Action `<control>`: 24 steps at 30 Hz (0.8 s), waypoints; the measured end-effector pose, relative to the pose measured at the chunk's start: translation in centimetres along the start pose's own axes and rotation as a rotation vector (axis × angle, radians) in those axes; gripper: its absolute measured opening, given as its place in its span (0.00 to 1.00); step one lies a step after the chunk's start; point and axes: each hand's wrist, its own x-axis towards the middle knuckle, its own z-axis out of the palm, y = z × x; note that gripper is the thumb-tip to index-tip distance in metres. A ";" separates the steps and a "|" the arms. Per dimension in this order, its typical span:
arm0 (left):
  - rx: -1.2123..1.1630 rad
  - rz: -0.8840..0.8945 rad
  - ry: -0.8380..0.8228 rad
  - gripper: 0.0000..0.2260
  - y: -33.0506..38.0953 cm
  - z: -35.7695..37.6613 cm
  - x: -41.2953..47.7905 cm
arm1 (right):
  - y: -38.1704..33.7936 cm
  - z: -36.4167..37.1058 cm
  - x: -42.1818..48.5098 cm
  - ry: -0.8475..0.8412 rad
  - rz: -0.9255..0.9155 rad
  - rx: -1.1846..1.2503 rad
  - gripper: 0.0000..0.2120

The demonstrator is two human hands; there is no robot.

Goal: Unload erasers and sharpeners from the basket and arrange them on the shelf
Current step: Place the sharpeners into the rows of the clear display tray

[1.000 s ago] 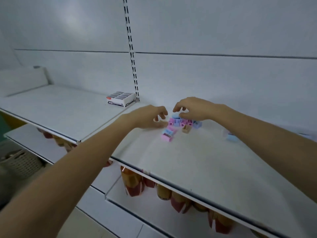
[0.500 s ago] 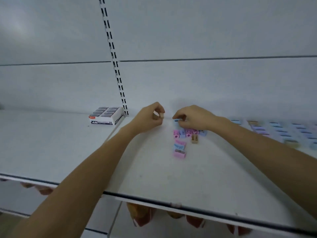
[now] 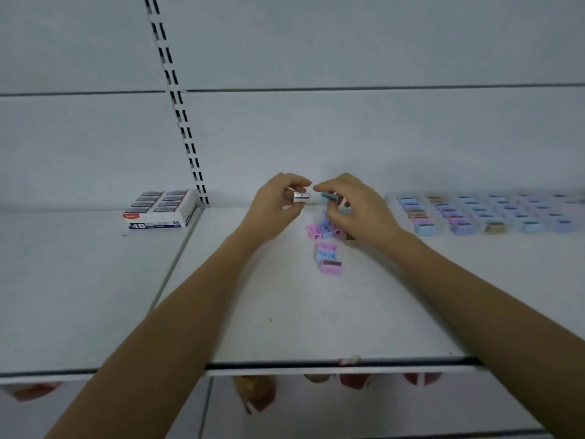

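Pinching a silver sharpener (image 3: pixel 301 197) in left hand (image 3: pixel 273 208), a blue sharpener (image 3: pixel 329 196) in right hand (image 3: pixel 359 212), both just above the pile (image 3: pixel 326 231), long sides level; rows (image 3: pixel 474 213) right of the pile, nearer right hand.

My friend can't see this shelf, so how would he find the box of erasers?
On the white shelf, find the slotted upright on the back wall. The eraser box sits at its foot, just left. It is the only box, white and marked 4B, unlike the little pastel sharpeners.
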 end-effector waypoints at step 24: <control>0.198 0.133 0.042 0.13 0.9 0.9 0.0 | 0.3 -1.7 -1.9 0.158 -0.023 -0.091 0.11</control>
